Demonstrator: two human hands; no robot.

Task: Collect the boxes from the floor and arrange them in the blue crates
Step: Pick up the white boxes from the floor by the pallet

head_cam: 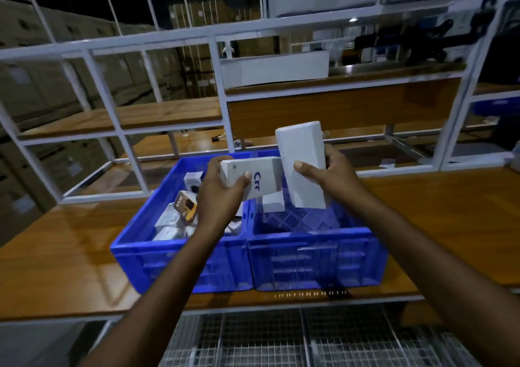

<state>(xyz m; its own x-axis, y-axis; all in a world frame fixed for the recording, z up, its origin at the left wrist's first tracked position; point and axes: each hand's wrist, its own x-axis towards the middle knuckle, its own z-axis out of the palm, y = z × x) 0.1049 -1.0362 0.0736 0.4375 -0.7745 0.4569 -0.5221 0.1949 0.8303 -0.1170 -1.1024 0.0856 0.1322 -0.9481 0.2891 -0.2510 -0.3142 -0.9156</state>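
Observation:
Two blue crates stand side by side on a wooden table. The left crate (180, 257) holds several small boxes, one of them yellow and black (188, 207). The right crate (318, 257) has one small white box (273, 203) lying near its left wall and is otherwise almost bare. My left hand (218, 198) grips a white box with blue lettering (253, 176), held flat above the wall between the crates. My right hand (327, 172) grips a taller plain white box (305, 164), held upright and slightly tilted above the right crate.
The wooden table (439, 226) stretches to both sides of the crates. A white metal rack frame (222, 85) with wooden shelves rises just behind them. A wire mesh shelf (281, 338) lies below the table's front edge. Stacked cartons fill the far left.

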